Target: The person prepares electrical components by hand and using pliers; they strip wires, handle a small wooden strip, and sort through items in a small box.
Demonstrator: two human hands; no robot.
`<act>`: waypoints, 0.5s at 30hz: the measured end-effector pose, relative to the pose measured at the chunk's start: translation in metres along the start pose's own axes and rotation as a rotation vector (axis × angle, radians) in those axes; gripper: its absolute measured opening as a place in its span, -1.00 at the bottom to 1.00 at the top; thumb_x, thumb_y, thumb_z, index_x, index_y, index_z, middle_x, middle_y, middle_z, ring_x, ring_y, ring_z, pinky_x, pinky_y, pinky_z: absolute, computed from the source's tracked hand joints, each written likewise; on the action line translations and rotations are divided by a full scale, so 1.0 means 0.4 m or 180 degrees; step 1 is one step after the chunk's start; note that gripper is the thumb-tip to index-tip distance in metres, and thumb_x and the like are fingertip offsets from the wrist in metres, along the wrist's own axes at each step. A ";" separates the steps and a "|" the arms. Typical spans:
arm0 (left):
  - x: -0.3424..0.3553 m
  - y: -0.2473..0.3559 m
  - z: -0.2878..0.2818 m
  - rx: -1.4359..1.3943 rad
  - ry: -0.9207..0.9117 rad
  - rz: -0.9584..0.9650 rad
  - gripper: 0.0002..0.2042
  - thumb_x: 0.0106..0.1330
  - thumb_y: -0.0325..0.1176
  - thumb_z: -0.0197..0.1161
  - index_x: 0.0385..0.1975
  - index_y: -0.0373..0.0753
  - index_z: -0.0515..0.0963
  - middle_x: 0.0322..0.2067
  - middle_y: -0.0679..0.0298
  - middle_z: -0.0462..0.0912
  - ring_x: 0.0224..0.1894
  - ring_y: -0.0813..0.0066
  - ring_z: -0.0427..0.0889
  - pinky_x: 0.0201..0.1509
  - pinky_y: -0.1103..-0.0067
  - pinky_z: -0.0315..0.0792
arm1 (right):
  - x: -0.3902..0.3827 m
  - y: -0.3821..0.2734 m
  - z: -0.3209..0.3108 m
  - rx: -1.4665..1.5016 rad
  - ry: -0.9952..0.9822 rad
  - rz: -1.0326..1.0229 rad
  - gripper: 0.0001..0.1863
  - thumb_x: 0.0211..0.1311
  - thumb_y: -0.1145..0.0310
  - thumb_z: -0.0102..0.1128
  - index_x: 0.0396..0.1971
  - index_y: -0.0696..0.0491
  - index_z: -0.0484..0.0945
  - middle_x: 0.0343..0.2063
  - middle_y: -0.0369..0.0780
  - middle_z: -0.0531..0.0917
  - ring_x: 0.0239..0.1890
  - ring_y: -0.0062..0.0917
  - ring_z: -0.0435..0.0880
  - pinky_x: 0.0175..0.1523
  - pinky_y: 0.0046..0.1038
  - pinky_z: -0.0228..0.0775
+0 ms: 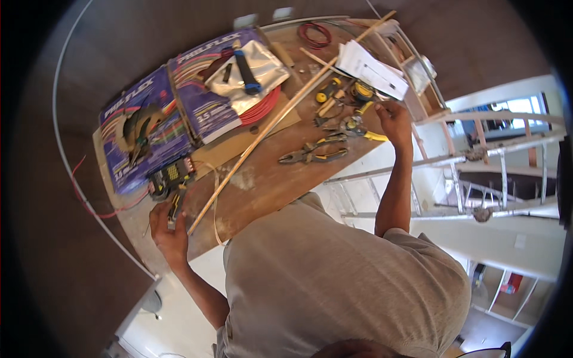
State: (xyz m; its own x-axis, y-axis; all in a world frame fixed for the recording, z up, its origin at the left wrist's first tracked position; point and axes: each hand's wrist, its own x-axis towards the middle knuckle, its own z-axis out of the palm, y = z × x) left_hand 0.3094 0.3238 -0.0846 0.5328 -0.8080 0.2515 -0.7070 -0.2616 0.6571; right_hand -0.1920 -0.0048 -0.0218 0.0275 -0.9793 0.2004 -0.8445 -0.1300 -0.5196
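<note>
My left hand is at the table's left front edge, thumb and fingers apart. Its fingertips are beside a narrow black-and-yellow tool, and whether they touch it I cannot tell. Just beyond lies a black device with yellow markings. My right hand hovers at the right edge with thumb and forefinger apart, close to white papers and a black-and-yellow tape measure. I see nothing held in it. Yellow-handled pliers lie to its left, and black-and-yellow pliers rest nearer the middle.
A long thin wooden strip crosses the table diagonally. Two purple cable boxes lie at the left; a blue-and-black-handled tool rests on a silver bag, by a red wire coil. A ladder stands at the right.
</note>
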 end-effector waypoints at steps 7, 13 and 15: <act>0.072 -0.005 0.019 0.0053 0.0134 0.0306 -0.66 0.15 -0.55 0.43 -0.04 -0.33 0.68 0.01 0.02 0.63 0.14 0.03 0.59 0.26 0.25 0.44 | -0.126 0.126 0.004 -0.0536 -0.0304 0.0606 -0.70 0.20 0.24 0.27 -0.22 0.14 0.76 -0.31 0.13 0.74 -0.17 0.03 0.76 -0.01 -0.13 0.57; 0.094 -0.027 0.037 0.0056 -0.0076 0.0177 -0.67 0.15 -0.52 0.46 -0.05 -0.36 0.67 0.07 0.00 0.61 0.26 -0.02 0.52 0.33 0.22 0.39 | -0.125 0.037 0.014 -0.0348 -0.0399 0.0513 -0.70 0.22 0.23 0.31 -0.22 0.17 0.75 -0.35 0.10 0.75 -0.25 -0.03 0.77 -0.08 -0.16 0.57; 0.097 -0.031 0.038 0.0070 -0.0048 0.0207 -0.66 0.14 -0.51 0.47 -0.05 -0.36 0.67 0.09 0.01 0.60 0.29 -0.03 0.50 0.35 0.21 0.38 | -0.104 0.010 0.022 -0.0279 -0.0460 0.0340 -0.69 0.24 0.22 0.31 -0.24 0.18 0.75 -0.33 0.10 0.75 -0.25 -0.05 0.77 -0.07 -0.16 0.56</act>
State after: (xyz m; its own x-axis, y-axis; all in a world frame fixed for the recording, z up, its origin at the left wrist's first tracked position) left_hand 0.3319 0.2877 -0.0937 0.4784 -0.8316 0.2823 -0.7500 -0.2196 0.6239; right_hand -0.1918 0.0339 -0.0397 0.0066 -0.9997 0.0234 -0.8898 -0.0165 -0.4560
